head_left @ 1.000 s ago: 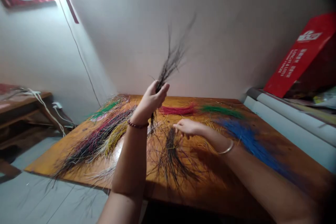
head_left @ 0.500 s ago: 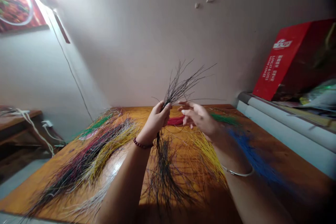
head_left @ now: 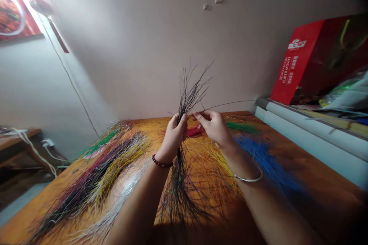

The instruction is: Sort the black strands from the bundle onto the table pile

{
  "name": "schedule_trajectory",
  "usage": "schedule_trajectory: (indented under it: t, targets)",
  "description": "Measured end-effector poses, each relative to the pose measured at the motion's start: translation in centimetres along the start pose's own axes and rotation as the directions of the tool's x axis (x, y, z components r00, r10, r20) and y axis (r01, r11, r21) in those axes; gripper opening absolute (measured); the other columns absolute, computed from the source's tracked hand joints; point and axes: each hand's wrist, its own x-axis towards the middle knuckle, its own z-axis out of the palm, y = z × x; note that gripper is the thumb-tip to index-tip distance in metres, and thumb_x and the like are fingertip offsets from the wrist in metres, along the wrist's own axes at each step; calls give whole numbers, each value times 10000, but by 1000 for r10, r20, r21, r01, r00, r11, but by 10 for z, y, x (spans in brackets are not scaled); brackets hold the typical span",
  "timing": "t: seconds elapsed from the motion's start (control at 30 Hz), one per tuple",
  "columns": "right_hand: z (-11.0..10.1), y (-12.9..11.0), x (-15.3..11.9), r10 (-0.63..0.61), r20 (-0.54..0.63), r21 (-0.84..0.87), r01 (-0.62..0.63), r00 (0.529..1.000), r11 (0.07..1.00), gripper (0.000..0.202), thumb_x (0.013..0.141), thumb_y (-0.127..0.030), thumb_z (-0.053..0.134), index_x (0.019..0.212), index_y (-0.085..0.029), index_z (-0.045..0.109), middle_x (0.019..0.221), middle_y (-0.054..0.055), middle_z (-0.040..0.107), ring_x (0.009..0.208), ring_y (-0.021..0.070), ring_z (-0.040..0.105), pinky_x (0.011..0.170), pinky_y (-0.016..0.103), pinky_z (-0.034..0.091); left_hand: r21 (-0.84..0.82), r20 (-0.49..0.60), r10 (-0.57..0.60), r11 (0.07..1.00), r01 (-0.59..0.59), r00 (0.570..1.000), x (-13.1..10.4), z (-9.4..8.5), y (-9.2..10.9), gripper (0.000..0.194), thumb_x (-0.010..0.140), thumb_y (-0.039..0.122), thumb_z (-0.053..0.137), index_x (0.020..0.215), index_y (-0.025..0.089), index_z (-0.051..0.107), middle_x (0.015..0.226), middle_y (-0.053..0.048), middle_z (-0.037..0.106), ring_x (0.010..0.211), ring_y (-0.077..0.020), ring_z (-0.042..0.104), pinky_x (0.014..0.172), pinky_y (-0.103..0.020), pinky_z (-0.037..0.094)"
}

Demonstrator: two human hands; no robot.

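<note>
A bundle of thin black wires (head_left: 189, 97) stands upright in my left hand (head_left: 174, 136), whose fingers are wrapped round it. The upper ends fan out above the fist, and the lower part hangs below it over more black strands (head_left: 179, 193) on the table. Just right of the bundle, my right hand (head_left: 214, 124) is closed, thumb and forefinger pinching a single black wire (head_left: 230, 104). That wire stretches off to the right past the fingers. Red wires (head_left: 194, 131) lie behind, between the two hands.
The wooden table (head_left: 290, 145) carries yellow wires (head_left: 221, 160), blue wires (head_left: 264, 160) and green wires (head_left: 243, 127) on the right. Dark red and black wires (head_left: 86, 178), yellow wires (head_left: 117, 166) and white wires (head_left: 115, 208) lie left. A red box (head_left: 297, 61) stands at right.
My right hand has moved slightly left, towards the bundle, and its loose fingers have closed on one wire. The left hand keeps its hold. The whole view has shifted slightly.
</note>
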Motion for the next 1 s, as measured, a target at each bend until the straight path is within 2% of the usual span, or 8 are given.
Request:
schedule_trajectory:
  t: [0.33, 0.5, 0.57, 0.67, 0.73, 0.83, 0.87, 1.0]
  targets:
    - [-35, -3, 12, -44, -197, 32, 51, 979, 998, 383, 753, -515, 673, 797, -136, 650, 702, 26, 640, 466, 63, 531, 428, 186, 396, -106, -142, 121, 985, -137, 982, 8, -33, 21, 362, 797, 384, 674, 702, 198, 378, 559, 89, 281, 384, -26, 219, 333, -158, 130]
    - [-75, 7, 25, -58, -453, -78, 26, 890, 997, 347, 766, -484, 659, 759, -138, 644, 699, 30, 635, 437, 53, 502, 423, 190, 385, -160, -385, 278, 919, -360, 880, -2, -72, 60, 286, 849, 272, 634, 693, 195, 407, 546, 83, 267, 371, -36, 185, 325, -181, 108]
    - [-77, 12, 27, -23, -378, -154, -38, 926, 987, 341, 774, -474, 651, 733, -135, 644, 682, 34, 639, 426, 60, 500, 431, 201, 394, -193, -486, 327, 864, -464, 810, -14, -79, 76, 259, 889, 226, 576, 693, 188, 411, 536, 83, 266, 372, -39, 185, 328, -177, 124]
    - [-52, 20, 18, 154, 58, -304, -129, 986, 944, 295, 796, -411, 633, 706, -131, 658, 665, 48, 657, 457, 83, 535, 455, 210, 410, -235, -558, 365, 792, -564, 745, -35, -81, 94, 225, 943, 207, 483, 728, 174, 425, 528, 85, 279, 376, -38, 192, 334, -164, 139]
    - [-20, 28, 4, 321, 388, -422, -143, 864, 895, 258, 813, -358, 608, 722, -127, 681, 634, 50, 659, 492, 99, 565, 456, 202, 392, -246, -567, 386, 764, -597, 728, -46, -80, 102, 232, 956, 229, 466, 738, 169, 415, 523, 89, 277, 377, -37, 194, 334, -158, 134]
    - [32, 48, -25, 561, 656, -574, -147, 505, 805, 227, 809, -305, 589, 716, -123, 689, 607, 38, 661, 504, 107, 587, 462, 197, 379, -233, -568, 419, 743, -627, 708, -56, -79, 106, 258, 950, 259, 486, 729, 163, 392, 524, 92, 277, 382, -33, 196, 337, -149, 135]
    - [46, 56, -35, 589, 682, -592, -144, 434, 793, 204, 783, -274, 609, 673, -120, 684, 583, 32, 653, 499, 109, 590, 472, 197, 389, -229, -563, 425, 744, -628, 708, -57, -79, 106, 259, 945, 264, 497, 730, 160, 395, 527, 92, 283, 383, -31, 200, 337, -149, 138]
    - [75, 81, -62, 644, 712, -627, -160, 278, 762, 212, 765, -237, 628, 592, -117, 650, 562, 19, 648, 484, 104, 587, 500, 196, 429, -231, -541, 392, 782, -579, 744, -49, -81, 102, 239, 929, 249, 523, 725, 168, 430, 535, 85, 291, 372, -28, 211, 328, -154, 152]
